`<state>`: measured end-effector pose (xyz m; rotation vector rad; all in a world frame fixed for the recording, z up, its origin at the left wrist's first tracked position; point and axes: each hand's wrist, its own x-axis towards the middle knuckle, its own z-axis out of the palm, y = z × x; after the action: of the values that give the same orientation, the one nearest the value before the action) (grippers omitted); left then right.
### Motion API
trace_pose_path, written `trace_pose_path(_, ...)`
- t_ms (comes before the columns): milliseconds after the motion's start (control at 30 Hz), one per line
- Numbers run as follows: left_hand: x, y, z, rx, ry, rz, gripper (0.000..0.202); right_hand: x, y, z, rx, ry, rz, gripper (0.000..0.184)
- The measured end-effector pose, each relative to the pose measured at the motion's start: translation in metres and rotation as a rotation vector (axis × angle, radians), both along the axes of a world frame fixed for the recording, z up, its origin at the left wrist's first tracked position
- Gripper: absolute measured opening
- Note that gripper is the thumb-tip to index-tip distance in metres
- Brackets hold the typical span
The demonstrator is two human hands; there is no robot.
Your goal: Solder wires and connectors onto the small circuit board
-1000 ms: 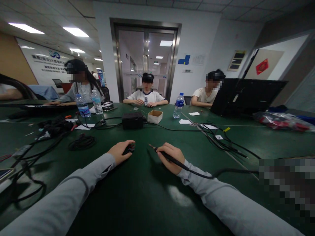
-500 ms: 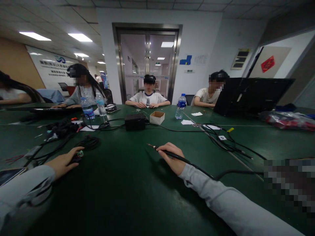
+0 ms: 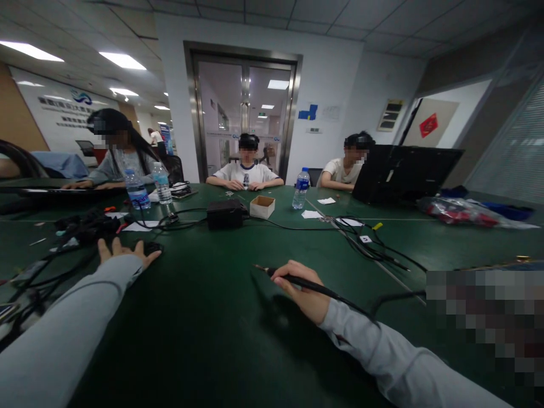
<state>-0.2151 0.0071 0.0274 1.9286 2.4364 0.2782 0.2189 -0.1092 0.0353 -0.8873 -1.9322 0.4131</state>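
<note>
My right hand (image 3: 304,292) is closed in a pen grip on a soldering iron (image 3: 321,289), a slim black tool with a bare coppery tip that points left, above the green table (image 3: 191,317). Its cord runs back along my right sleeve. My left hand (image 3: 126,251) reaches forward on the left with its fingers spread, nothing visibly held. The thumb and fingers are next to a coiled black cable (image 3: 153,247), which the hand partly covers. What lies under the palm is hidden.
A black box (image 3: 224,215) with cables and a small open carton (image 3: 262,208) stand ahead. Tangled black gear (image 3: 87,224) lies left, bottles (image 3: 301,190) stand farther back, and loose cables (image 3: 374,249) lie right. Several people sit around the table.
My left hand has moved forward and right, toward the coiled cable. The small green part beside it before is now out of sight. The view has turned slightly; my right hand keeps its grip.
</note>
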Motion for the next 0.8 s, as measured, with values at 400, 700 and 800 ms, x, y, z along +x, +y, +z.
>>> trace_pose_path(400,0.142,-0.02,-0.018,-0.153,0.087,-0.292,0.073,0.02,-0.004,-0.013,-0.264,0.05,-0.038,0.029)
trace_pose_path(700,0.207,-0.078,-0.003,-0.13,-0.111,-0.565,0.07,0.019,-0.004,-0.014,-0.07,-0.008,-0.121,0.027)
trace_pose_path(800,0.204,-0.055,0.007,-0.105,-0.252,-0.482,0.069,0.018,-0.003,-0.015,-0.061,-0.032,-0.113,0.029)
